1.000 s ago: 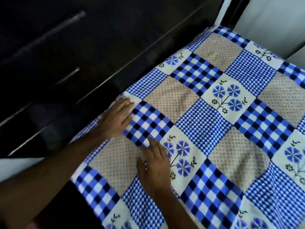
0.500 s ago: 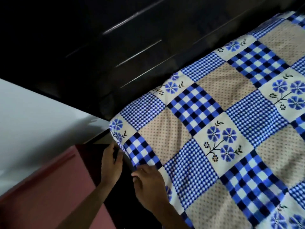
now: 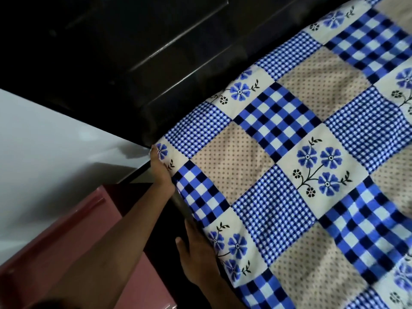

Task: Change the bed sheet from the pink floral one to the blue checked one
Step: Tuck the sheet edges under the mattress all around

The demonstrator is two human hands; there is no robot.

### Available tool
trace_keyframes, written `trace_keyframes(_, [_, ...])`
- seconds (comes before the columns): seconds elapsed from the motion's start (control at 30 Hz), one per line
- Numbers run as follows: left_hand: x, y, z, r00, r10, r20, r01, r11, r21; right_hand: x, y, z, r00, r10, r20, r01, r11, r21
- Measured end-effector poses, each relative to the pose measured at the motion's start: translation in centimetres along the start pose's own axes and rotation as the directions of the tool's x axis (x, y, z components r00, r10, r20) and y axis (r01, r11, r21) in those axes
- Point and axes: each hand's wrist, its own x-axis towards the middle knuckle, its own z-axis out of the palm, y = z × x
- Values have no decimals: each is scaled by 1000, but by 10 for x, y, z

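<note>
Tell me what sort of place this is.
Probably a bedroom: a blue checked patchwork bed sheet lies spread flat, beside dark glossy panelling, with a pink cabinet against the white wall.

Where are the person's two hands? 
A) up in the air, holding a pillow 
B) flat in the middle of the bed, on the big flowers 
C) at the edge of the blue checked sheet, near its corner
C: the left hand is at the corner of the blue checked patchwork bed sheet, and the right hand lies along the sheet's side edge, nearer the person.
</note>
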Motion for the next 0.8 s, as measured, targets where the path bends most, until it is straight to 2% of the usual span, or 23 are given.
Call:
trace_keyframes(0.13, [-2, 4, 6, 999, 15, 44, -11, 996, -86, 11, 12, 5, 999, 14, 42, -13, 1000, -9])
trace_keyframes(0.33, [5, 9, -20, 983, -105, 148, 122, 986, -117, 12, 1, 12, 998, 33, -46, -36, 997, -74])
trace_keyframes(0.5, [12, 25, -27, 971, -120, 205, 87, 983, 164, 33, -15, 1, 998, -7, 64, 16, 989, -148])
trace_keyframes(0.57, [10, 23, -34, 980, -157, 123, 125, 963, 239, 40, -19, -3, 993, -23, 119, 47, 978, -203])
trace_keyframes(0.63, [7, 17, -43, 993, -118, -28, 121, 932, 342, 45, -18, -6, 990, -15, 138, 38, 986, -163])
trace_keyframes(0.7, [1, 10, -58, 992, -74, -98, 108, 907, 407, 48, -14, -6, 990, 6, 140, 7, 996, -94])
trace_keyframes(0.77, [-12, 2, -78, 998, 13, -61, 23, 839, 544, 46, -14, -4, 988, 50, 144, -51, 999, 4])
trace_keyframes(0.8, [-17, -4, -88, 997, 70, 12, -61, 763, 643, 44, -14, -4, 987, 74, 144, -83, 995, 59])
